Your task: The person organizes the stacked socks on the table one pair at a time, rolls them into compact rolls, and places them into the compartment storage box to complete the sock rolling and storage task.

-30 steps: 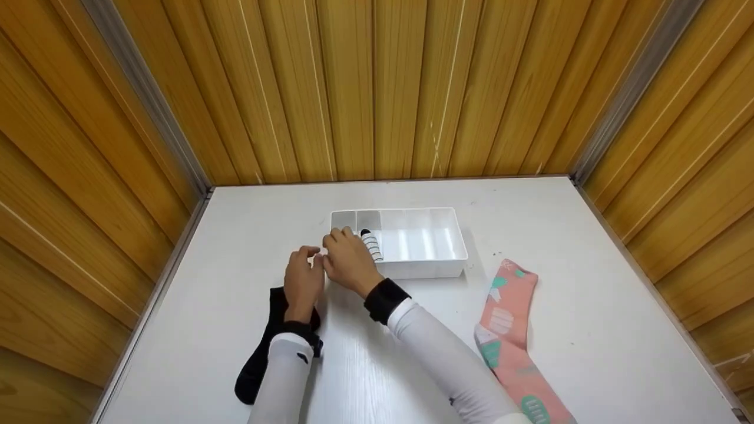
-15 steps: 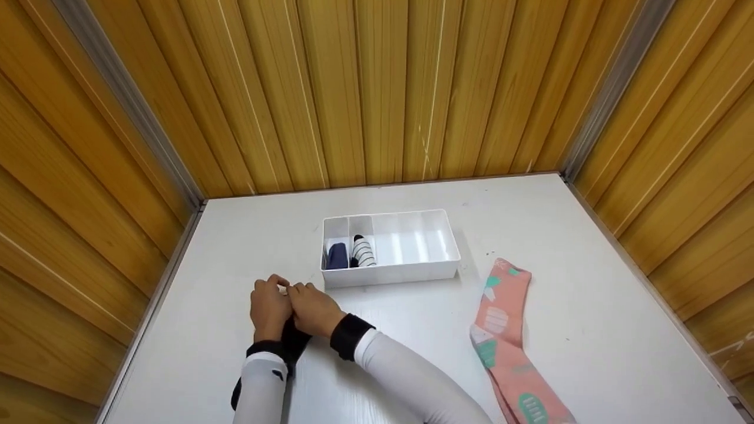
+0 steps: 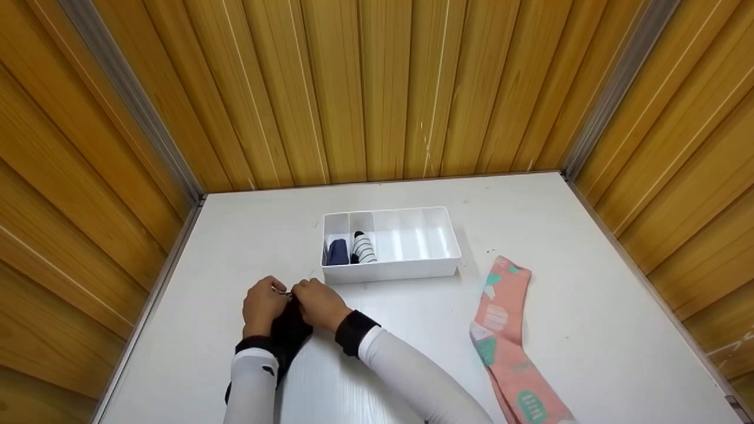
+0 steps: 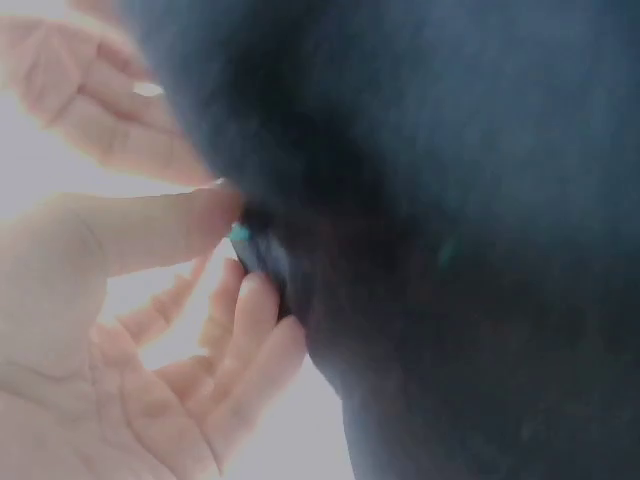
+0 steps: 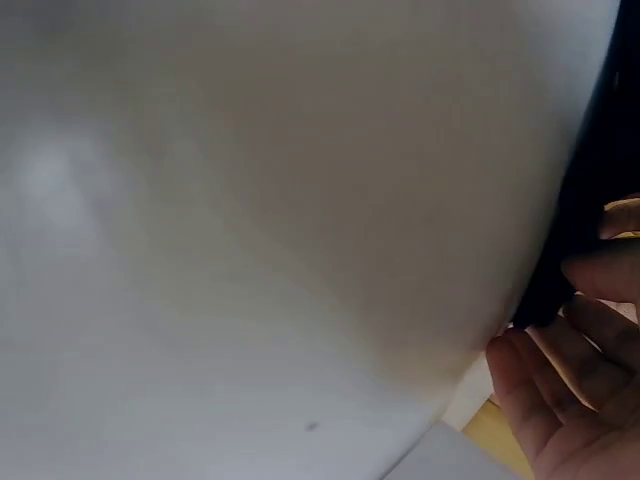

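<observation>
A black sock (image 3: 290, 330) lies at the left of the table, its upper end lifted between both hands. My left hand (image 3: 263, 303) pinches the left side of that end; in the left wrist view its thumb and fingertips meet at the dark fabric (image 4: 420, 230), beside a small teal mark. My right hand (image 3: 321, 303) pinches the right side, and the right wrist view shows its thumb and fingers at the edge of the black cloth (image 5: 565, 250). The sock's toe end is partly hidden under the left forearm.
Behind the hands stands a white divided box (image 3: 392, 270). A rolled navy sock (image 3: 338, 252) fills its left compartment, a rolled white striped sock (image 3: 364, 248) the one beside it. Pink patterned socks (image 3: 508, 330) lie flat at the right. Wood-patterned walls enclose the table (image 3: 589, 294).
Both hands have come from the box's left end back toward me and down to the black sock, taking hold of its upper end. The rolled navy sock in the left compartment has come into view.
</observation>
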Demonstrator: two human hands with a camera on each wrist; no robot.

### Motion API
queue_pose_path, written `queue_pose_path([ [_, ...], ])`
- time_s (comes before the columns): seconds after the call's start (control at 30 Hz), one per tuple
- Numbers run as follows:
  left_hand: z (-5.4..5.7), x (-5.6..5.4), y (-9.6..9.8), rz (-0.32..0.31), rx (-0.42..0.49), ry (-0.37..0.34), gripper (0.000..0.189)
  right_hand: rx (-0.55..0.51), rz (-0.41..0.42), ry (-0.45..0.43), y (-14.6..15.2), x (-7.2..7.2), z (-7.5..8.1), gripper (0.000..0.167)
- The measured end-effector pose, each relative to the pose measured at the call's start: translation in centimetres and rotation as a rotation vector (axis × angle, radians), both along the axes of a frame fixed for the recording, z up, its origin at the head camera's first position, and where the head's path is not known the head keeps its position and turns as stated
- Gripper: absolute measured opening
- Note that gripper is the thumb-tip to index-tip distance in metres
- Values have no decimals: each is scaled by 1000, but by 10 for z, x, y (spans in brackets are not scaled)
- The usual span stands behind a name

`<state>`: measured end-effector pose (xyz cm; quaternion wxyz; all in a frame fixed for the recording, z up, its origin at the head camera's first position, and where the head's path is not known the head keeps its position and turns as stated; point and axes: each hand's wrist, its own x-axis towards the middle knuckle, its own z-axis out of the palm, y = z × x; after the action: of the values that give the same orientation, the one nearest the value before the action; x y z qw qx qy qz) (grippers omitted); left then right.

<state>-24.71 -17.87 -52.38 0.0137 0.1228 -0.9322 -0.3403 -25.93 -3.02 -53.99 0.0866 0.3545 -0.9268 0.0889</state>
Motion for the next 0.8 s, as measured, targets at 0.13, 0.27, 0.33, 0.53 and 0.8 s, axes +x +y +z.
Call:
queue_pose_path([
  [0.13, 3, 1, 0, -7, -11, -36, 11, 73, 19, 29, 1, 2, 3, 14],
  [0.27, 5, 0, 2, -36, -26, -58, 9, 143, 29, 30, 4, 4, 8, 18],
  [0.33, 6, 0, 4, -58, -27, -65, 9, 157, 26, 26, 7, 4, 10, 15],
  [0.53, 7, 0, 14, -126, -13, -94, 9, 161, 44, 30, 24, 8, 17, 3],
  [0.8, 5, 5, 45, -264, -21, 0, 10, 121, 34, -17, 63, 17, 19, 9],
])
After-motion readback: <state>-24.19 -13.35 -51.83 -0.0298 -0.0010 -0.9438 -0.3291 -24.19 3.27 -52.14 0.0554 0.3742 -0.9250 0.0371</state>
